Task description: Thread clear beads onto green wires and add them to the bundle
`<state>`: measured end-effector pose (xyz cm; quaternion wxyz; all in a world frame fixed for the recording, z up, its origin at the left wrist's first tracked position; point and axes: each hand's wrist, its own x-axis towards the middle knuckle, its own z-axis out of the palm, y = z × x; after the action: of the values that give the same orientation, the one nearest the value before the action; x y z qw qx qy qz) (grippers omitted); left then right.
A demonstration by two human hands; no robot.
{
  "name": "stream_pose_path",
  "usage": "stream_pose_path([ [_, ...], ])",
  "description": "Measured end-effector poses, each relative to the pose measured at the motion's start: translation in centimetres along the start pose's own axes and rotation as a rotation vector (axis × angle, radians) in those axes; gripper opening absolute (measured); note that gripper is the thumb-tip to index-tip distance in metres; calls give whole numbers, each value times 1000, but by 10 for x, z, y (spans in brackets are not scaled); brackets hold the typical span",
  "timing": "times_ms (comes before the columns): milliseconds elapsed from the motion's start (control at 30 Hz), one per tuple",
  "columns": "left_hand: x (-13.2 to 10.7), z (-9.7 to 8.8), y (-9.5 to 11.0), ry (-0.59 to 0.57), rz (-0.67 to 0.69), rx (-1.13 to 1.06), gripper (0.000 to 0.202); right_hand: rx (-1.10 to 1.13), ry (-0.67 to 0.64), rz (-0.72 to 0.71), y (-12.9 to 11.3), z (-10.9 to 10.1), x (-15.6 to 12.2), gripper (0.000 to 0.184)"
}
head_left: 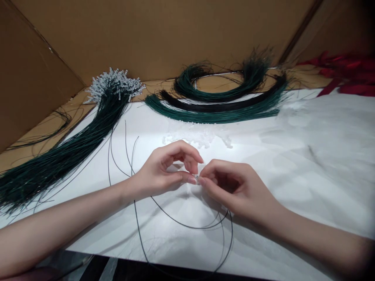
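Observation:
My left hand (172,168) and my right hand (234,179) meet fingertip to fingertip over the white sheet. Between the left thumb and a finger sits a small white beaded piece (195,178), mostly covered by the fingertips. The right thumb and index finger pinch at the same spot, on the end of a thin dark green wire (193,228). That wire hangs in wide loops below both hands and runs on past my left wrist. Just beyond the fingers, loose small white beads (202,136) lie scattered in a patch.
At left lies a thick bundle of green wires (96,128) with white beaded tips (117,84). Curved bundles of green wire (216,116) and black wire (222,106) lie at the back. Red ribbon (348,72) and clear plastic (328,136) are at right, with brown cardboard walls (164,35) behind.

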<state>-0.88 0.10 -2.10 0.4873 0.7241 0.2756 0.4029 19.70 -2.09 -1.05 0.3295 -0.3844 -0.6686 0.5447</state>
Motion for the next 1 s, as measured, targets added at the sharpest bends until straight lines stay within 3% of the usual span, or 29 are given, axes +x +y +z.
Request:
stream_pose_path([
  [300, -2, 1, 1, 53, 80, 46, 31, 267, 74, 134, 4, 2, 1, 11],
  [467, -4, 2, 5, 62, 59, 59, 32, 330, 117, 175, 3, 1, 2, 22],
  [667, -3, 3, 5, 69, 47, 146, 21, 161, 98, 129, 2, 1, 2, 13],
  [1000, -2, 8, 1, 42, 51, 96, 27, -61, 73, 66, 0, -1, 1, 5],
])
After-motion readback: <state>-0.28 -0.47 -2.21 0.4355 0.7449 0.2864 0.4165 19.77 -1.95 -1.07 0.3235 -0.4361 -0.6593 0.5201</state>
